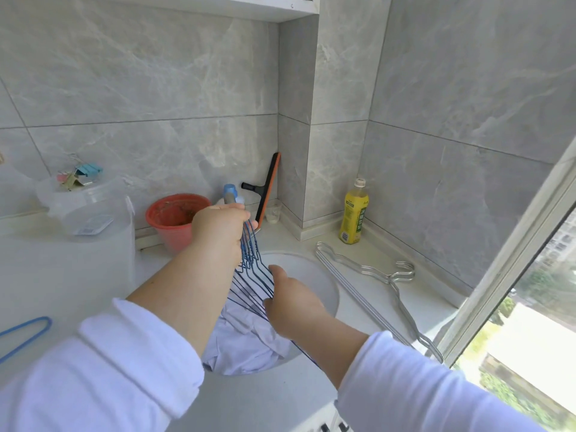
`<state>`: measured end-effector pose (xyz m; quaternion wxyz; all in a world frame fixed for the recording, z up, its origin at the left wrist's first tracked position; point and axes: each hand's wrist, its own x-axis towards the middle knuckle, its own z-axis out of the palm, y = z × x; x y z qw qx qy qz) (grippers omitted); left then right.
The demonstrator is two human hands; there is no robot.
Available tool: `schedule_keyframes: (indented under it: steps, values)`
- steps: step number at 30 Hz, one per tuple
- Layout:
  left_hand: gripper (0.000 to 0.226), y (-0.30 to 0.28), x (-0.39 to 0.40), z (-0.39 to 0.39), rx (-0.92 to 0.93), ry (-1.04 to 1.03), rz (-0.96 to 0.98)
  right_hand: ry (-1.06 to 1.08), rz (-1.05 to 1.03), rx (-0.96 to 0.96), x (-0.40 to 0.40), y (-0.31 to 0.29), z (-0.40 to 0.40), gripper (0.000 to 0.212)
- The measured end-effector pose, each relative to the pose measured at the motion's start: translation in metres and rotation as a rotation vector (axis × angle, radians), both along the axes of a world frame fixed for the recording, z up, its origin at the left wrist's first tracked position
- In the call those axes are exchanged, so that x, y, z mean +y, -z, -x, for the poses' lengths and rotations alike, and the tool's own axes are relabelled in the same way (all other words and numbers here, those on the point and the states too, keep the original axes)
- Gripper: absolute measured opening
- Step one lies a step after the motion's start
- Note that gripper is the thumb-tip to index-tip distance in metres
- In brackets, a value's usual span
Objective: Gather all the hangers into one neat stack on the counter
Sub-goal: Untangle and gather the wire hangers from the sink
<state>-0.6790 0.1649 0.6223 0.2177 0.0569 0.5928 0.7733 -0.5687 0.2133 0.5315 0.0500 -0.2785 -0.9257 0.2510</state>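
Observation:
Over the round sink (318,275) hangs a bundle of several thin blue wire hangers (254,272); my left hand (223,232) is closed around their hooks at the top. My right hand (293,302) grips the wires lower down, on the bundle's right side. On the counter (367,269) to the right of the sink lies a pile of silver metal hangers (374,285), hooks toward the wall. One more blue hanger (26,333) lies at the left edge, only its end in view.
A white cloth (249,344) lies in the sink under the hangers. Behind stand a red bucket (174,219), a blue-capped bottle (232,193), a squeegee (268,185) and a yellow drink bottle (353,212). A clear lidded tub (96,232) stands left; a window frame (511,260) borders the right.

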Motion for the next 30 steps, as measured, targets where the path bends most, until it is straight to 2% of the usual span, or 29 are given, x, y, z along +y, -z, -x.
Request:
schedule_keyframes:
  steps: [3,5,8,13,17,21,23,25,28,30]
  values:
    - [0.025,0.008,0.007,0.003,-0.042,0.033,0.044,-0.01,-0.109,-0.014,0.003,0.008,-0.007,0.059]
    - [0.023,0.011,0.011,0.005,-0.027,0.059,0.154,-0.032,-0.132,-0.025,0.005,0.015,-0.01,0.061]
    - [0.014,0.016,0.021,0.005,-0.048,0.058,0.115,-0.039,-0.114,-0.061,0.009,0.024,-0.011,0.06]
    - [0.027,0.024,0.039,-0.002,-0.055,0.048,0.202,-0.066,-0.075,-0.084,0.021,0.032,-0.015,0.052]
    - [0.023,0.029,0.047,-0.005,-0.017,0.155,0.258,-0.048,0.089,0.02,0.036,0.037,-0.018,0.037]
    - [0.011,0.031,0.046,-0.004,0.13,0.311,0.463,-0.016,0.233,0.073,0.056,0.056,-0.013,0.031]
    - [0.015,0.036,0.037,0.001,0.138,0.311,0.526,0.068,0.362,0.083,0.067,0.067,-0.008,0.031]
    - [0.009,0.043,0.025,0.007,0.124,0.28,0.563,0.157,0.516,0.095,0.078,0.079,0.001,0.032]
    - [0.005,0.055,0.005,0.017,0.077,0.231,0.592,0.255,0.636,0.11,0.091,0.094,0.015,0.03]
    - [0.022,0.066,-0.007,0.024,0.037,0.19,0.591,0.313,0.719,0.095,0.099,0.104,0.022,0.031]
